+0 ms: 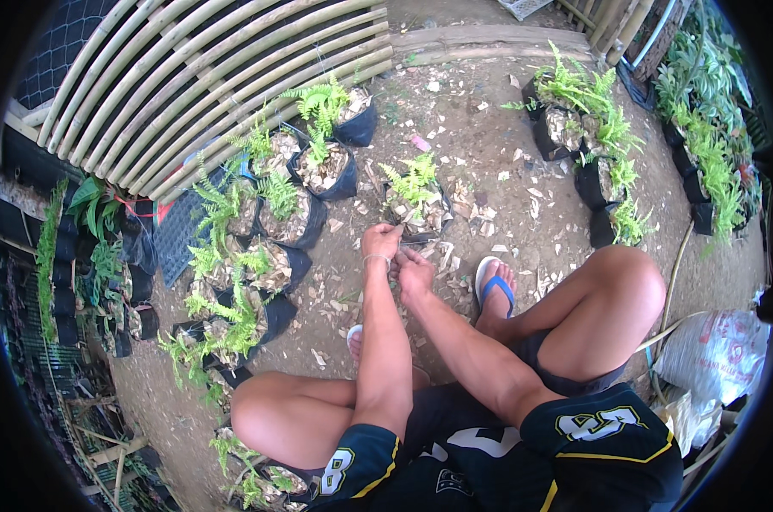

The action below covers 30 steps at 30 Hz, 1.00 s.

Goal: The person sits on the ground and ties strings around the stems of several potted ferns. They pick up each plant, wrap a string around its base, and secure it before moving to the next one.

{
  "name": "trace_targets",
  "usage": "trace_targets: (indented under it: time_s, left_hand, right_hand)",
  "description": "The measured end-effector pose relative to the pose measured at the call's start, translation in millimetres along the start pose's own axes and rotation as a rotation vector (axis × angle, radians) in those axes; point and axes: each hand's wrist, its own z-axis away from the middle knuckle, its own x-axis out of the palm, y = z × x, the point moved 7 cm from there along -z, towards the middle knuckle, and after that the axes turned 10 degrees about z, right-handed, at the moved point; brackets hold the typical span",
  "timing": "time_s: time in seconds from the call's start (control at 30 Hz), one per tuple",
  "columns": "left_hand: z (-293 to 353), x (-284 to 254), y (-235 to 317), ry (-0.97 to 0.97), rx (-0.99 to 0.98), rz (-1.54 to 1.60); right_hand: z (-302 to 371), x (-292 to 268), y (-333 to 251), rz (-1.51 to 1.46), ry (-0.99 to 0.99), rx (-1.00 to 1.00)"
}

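Observation:
Before me on the soil stands a black plastic grow bag filled with pale dry chips. A small bright green fern rises from it. My left hand is closed in a pinch at the bag's near left edge. Just below and to its right, my right hand is closed too, with its fingertips close to the left ones. Something thin and pale shows between the fingers, too small to name. A thin band or strand circles my left wrist.
Several bagged ferns stand to the left, beside a bamboo slat panel. More bagged ferns line the right. A filled plastic sack sits at the far right. Chips litter the soil between my sandalled feet.

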Motion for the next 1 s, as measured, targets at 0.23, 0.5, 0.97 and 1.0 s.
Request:
trace_targets:
  time_s: [0.23, 0.5, 0.97, 1.0]
  left_hand:
    - [8.5, -0.1, 0.5, 0.028, -0.057, 0.093]
    - [2.3, 1.4, -8.6, -0.025, -0.077, 0.189]
    - [9.9, 7.3, -3.4, -0.071, -0.186, 0.102]
    - [7.6, 8.0, -5.0, -0.078, -0.175, 0.120]
  right_hand:
    - [-7.1, -5.4, 0.7, 0.046, 0.028, -0.058]
    - [-7.3, -5.0, -1.0, 0.077, 0.023, -0.049]
    - [-23.3, -6.5, -8.8, 0.046, -0.053, -0.162]
    - [-24.0, -8.5, -7.4, 0.081, -0.035, -0.124]
